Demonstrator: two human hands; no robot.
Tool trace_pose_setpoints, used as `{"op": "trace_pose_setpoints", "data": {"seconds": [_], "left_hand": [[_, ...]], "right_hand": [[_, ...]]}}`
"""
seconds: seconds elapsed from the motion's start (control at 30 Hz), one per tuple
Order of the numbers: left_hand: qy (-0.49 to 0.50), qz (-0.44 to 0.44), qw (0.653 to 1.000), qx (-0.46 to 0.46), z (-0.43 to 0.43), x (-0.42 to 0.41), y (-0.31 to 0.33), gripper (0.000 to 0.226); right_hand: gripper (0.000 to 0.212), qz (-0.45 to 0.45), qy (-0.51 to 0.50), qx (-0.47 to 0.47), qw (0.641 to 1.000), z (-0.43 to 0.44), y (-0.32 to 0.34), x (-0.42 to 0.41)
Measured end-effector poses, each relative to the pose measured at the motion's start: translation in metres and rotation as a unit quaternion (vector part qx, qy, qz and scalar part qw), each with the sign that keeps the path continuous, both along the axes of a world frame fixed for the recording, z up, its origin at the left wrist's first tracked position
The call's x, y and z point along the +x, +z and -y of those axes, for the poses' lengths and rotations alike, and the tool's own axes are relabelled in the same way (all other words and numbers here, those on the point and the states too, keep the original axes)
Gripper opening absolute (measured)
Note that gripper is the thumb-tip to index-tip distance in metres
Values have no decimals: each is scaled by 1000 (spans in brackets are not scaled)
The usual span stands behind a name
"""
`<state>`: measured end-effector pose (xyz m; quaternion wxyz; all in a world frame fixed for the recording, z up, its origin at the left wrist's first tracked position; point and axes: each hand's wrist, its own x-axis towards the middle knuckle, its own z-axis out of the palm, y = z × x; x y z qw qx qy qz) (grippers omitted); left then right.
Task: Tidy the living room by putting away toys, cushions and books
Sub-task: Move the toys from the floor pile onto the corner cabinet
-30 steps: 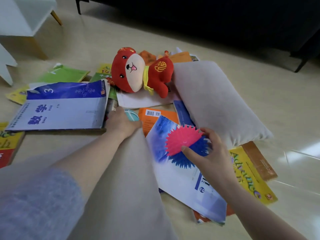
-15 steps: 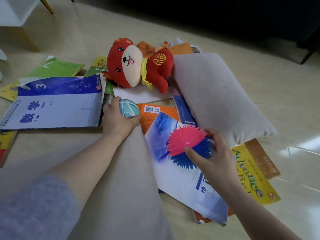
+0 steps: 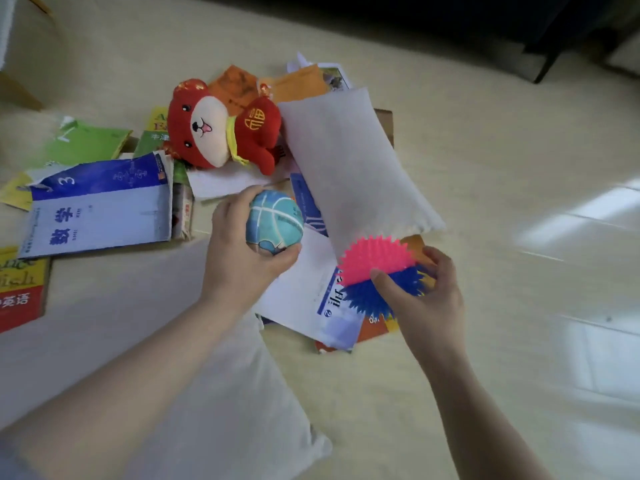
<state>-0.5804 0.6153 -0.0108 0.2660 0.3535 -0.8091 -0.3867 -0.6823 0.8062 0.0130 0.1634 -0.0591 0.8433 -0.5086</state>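
Note:
My left hand point(image 3: 239, 251) grips a small teal and blue ball point(image 3: 275, 221), lifted above the books. My right hand point(image 3: 420, 299) holds a spiky ball point(image 3: 375, 271), pink on top and blue below, with the thumb on its front. A red plush bear point(image 3: 214, 129) lies on the pile behind them. One grey cushion point(image 3: 349, 168) lies slantwise over the books at the right. A second grey cushion point(image 3: 221, 393) lies near me under my left arm. A blue and white maths book point(image 3: 100, 206) lies at the left.
Several more books lie scattered on the pale floor: green ones point(image 3: 86, 143) at the left, a red and yellow English book point(image 3: 20, 289) at the far left, orange ones point(image 3: 294, 84) behind the bear. Dark furniture point(image 3: 450, 22) lines the back. Bare floor point(image 3: 519, 202) spreads right.
My left hand has lifted the teal ball off the floor. My right hand has raised the spiky ball off the book and moved it right. The view has tilted down.

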Motion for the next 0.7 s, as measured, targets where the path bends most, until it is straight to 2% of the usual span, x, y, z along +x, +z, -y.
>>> {"op": "trace_pose_setpoints", "data": {"seconds": [0.13, 0.2, 0.23, 0.3, 0.33, 0.37, 0.4, 0.53, 0.7], "left_hand": [[-26, 20, 996, 89, -58, 5, 85, 81], [-45, 27, 992, 115, -87, 1, 151, 81], [-44, 32, 991, 122, -95, 5, 163, 79], [-64, 44, 988, 137, -120, 2, 231, 76], [-63, 44, 987, 142, -123, 5, 239, 74], [-78, 44, 984, 153, -139, 0, 290, 72], [-86, 48, 982, 162, -145, 2, 310, 70], [-118, 61, 972, 194, -191, 11, 425, 79], [-185, 67, 959, 205, -232, 19, 537, 79]], "right_hand": [[59, 35, -59, -3, 998, -47, 87, 10], [63, 49, -81, 6, 995, -78, 154, 11], [67, 51, -80, 9, 995, -80, 164, 16], [70, 49, -89, 13, 995, -107, 232, 20], [70, 42, -86, 16, 995, -109, 238, 24], [70, 38, -99, 24, 994, -132, 293, 25], [70, 44, -99, 26, 994, -136, 313, 29], [76, 30, -142, 41, 989, -188, 439, 51], [76, -6, -182, 32, 983, -223, 557, 76]]}}
